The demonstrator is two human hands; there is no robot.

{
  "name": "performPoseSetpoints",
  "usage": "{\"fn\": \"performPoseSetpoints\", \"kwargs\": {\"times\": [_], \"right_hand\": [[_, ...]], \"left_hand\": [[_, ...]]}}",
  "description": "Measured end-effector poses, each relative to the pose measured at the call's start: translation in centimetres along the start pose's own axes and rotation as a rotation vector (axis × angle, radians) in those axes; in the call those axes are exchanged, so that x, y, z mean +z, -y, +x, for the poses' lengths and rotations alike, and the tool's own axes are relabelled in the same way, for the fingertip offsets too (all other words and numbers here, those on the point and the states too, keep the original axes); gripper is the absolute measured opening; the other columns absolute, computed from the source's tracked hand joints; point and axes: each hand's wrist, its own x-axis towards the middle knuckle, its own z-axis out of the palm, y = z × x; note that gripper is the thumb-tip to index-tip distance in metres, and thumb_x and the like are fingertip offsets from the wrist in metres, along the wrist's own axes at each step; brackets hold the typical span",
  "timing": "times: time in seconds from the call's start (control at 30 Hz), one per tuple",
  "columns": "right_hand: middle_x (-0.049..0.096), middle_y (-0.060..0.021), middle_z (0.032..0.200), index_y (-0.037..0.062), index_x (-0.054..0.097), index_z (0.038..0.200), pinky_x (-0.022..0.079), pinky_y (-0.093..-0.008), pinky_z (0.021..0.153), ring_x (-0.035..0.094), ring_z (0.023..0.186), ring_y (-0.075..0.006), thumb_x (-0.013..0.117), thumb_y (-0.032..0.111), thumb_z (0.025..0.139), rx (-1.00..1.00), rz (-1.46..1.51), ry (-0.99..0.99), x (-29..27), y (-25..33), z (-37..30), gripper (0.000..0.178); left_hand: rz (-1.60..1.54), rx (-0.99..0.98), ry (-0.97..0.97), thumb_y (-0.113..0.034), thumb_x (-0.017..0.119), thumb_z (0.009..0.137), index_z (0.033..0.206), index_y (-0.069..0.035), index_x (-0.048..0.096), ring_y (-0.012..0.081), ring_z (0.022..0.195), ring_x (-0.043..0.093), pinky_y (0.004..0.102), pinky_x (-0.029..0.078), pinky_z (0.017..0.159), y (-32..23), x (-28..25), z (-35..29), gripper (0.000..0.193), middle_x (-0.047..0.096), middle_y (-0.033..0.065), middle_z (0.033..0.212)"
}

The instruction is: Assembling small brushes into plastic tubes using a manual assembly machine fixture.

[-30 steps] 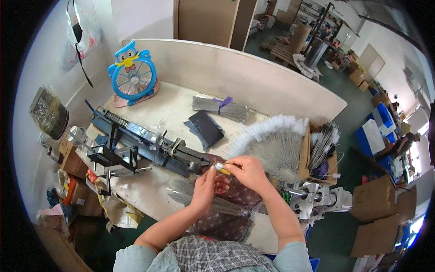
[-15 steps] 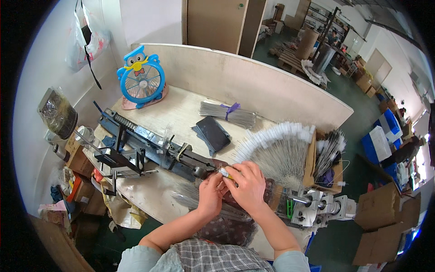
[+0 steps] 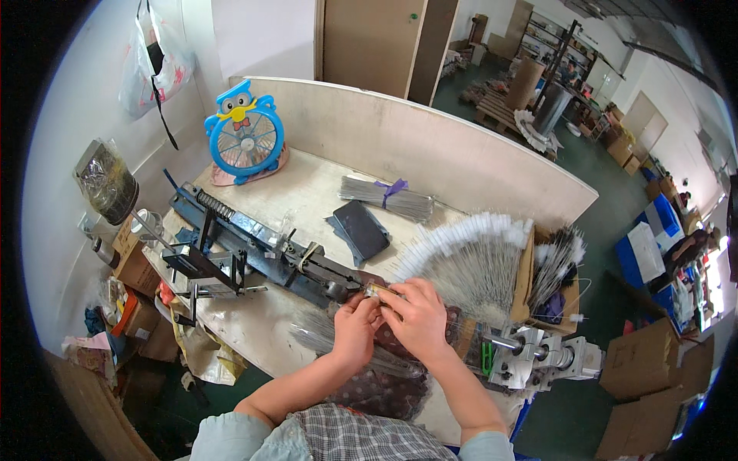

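Right hand (image 3: 419, 319) has moved closer to left hand (image 3: 357, 332), pinching a small yellowish piece (image 3: 376, 290), the left's grip being unclear.

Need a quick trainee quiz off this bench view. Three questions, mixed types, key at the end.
1. True or false: the left hand and right hand are held far apart.
2. In the picture, the blue fan stands: A) right of the tied bundle; B) left of it; C) on the floor.
3. Fill in: the tie around that bundle is coloured ____.

Key: 1. False; 2. B; 3. purple.
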Motion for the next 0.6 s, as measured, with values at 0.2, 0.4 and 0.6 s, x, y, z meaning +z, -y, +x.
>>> {"fn": "performPoseSetpoints", "kwargs": {"times": [0.2,0.4,0.6], "right_hand": [[0.064,-0.0022,0.094,0.0109,0.07,0.09,0.047,-0.0365,0.078,0.056,0.095,-0.0242,0.074,0.015,0.067,-0.003,0.045,-0.016,0.13,-0.23,0.1,0.024],[0.064,-0.0023,0.092,0.0089,0.07,0.09,0.047,-0.0346,0.076,0.057,0.092,-0.0237,0.075,0.014,0.066,0.002,0.004,-0.084,0.51,0.0,-0.1,0.025],[0.064,-0.0012,0.089,0.0099,0.07,0.089,0.047,-0.0337,0.074,0.058,0.09,-0.0219,0.075,0.016,0.065,-0.05,-0.075,-0.103,0.34,-0.45,-0.46,0.025]], "left_hand": [[-0.111,-0.027,-0.014,-0.01,0.054,0.088,0.095,-0.005,0.054,0.0148,0.083,0.059,0.0298,0.047,0.076,-0.04,-0.25,0.11,0.009,0.059,0.0037,0.092],[-0.092,-0.012,-0.013,-0.011,0.052,0.089,0.095,-0.004,0.055,0.0162,0.087,0.059,0.0322,0.047,0.078,-0.01,-0.21,0.06,0.01,0.06,0.0045,0.093],[-0.048,-0.004,-0.004,-0.008,0.053,0.088,0.095,-0.003,0.055,0.0164,0.087,0.06,0.0319,0.047,0.078,0.0,0.05,0.25,0.009,0.061,0.0062,0.096]]}}
